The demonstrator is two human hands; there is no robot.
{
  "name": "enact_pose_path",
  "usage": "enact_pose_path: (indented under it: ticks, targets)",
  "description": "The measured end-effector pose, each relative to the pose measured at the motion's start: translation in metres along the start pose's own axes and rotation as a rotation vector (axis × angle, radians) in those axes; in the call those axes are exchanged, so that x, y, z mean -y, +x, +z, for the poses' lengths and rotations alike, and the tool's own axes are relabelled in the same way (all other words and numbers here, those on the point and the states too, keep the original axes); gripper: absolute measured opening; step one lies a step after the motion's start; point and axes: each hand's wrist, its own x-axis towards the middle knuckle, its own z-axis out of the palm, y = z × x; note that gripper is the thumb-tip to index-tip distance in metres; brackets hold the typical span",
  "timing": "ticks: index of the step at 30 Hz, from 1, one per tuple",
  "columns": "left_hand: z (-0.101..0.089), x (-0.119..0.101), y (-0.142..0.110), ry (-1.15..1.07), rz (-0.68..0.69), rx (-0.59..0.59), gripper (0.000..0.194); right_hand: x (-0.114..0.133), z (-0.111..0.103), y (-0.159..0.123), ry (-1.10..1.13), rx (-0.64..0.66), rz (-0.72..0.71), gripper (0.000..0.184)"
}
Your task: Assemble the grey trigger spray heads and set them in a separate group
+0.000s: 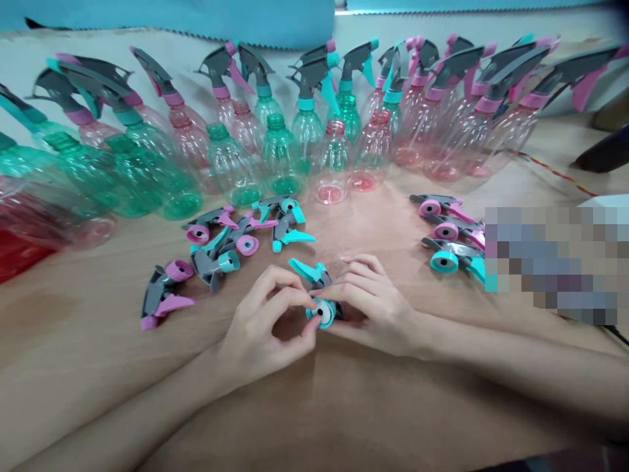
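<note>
Close in front of me, a grey and turquoise trigger spray head [320,278] lies on its side with the open end of its collar turned towards me. My right hand [376,301] is closed round its body and steadies it from the right. Inside the collar sits a white washer [322,314] with a dark hole at its centre. The thumb and index finger of my left hand [270,318] pinch at the washer's left edge. Part of the spray head is hidden behind my right fingers.
Loose spray heads [216,262] lie to the left, more spray heads [445,233] to the right. Behind stand pink and green bottles [282,157], several capped with spray heads. A red object [24,252] lies far left; a twisted wire [555,172] and a blurred patch are at right.
</note>
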Motion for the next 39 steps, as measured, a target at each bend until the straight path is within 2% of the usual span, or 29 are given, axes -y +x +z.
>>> enact_pose_path:
  ticks: [5, 11, 19, 26, 34, 39]
  targets:
    - [0.0, -0.001, 0.0, 0.011, -0.029, 0.01, 0.014, 0.0, 0.0, 0.001, -0.012, 0.0, 0.002, 0.017]
    - [0.0, -0.002, 0.001, 0.05, -0.128, 0.038, 0.01, 0.0, 0.001, 0.0, -0.037, 0.0, 0.025, 0.017]
    - [0.001, -0.002, -0.001, 0.068, -0.129, 0.047, 0.007, 0.0, -0.001, 0.001, -0.056, 0.011, 0.033, 0.014]
    - [0.004, -0.005, -0.003, 0.117, -0.164, 0.006, 0.002, 0.001, 0.0, 0.0, -0.054, 0.0, 0.027, 0.015]
    - [0.003, -0.009, -0.006, 0.056, -0.059, -0.01, 0.004, 0.001, 0.0, 0.001, -0.041, -0.023, 0.032, 0.016]
    - [0.002, -0.007, -0.01, 0.035, 0.032, -0.006, 0.012, 0.0, 0.0, 0.0, -0.024, -0.038, 0.041, 0.018]
